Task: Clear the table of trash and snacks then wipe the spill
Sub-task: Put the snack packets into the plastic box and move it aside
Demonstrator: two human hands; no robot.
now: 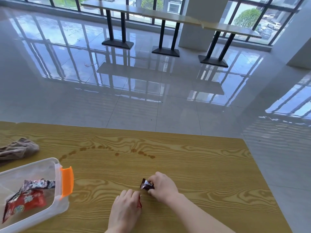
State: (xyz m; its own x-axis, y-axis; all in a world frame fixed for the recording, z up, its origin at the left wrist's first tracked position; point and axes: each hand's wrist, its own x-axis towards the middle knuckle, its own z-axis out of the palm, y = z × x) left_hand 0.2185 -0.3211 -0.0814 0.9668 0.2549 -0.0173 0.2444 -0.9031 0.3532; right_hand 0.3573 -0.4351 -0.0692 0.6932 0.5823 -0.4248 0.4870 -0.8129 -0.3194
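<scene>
My right hand (162,186) pinches a small dark brown snack packet (146,184) on the wooden table (193,165). Just below it, my left hand (125,209) lies palm down over a red wrapper (140,203), of which only an edge shows. A clear plastic box (33,165) with an orange latch (67,180) stands at the left and holds a red snack bag (25,203) and a dark one (38,183). A trail of brown spill drops (107,151) runs across the table's middle. A brown cloth (18,149) lies crumpled at the far left.
The table's far edge and right edge drop to a glossy tiled floor (151,89). Long narrow tables on black legs (168,17) stand by the windows at the back.
</scene>
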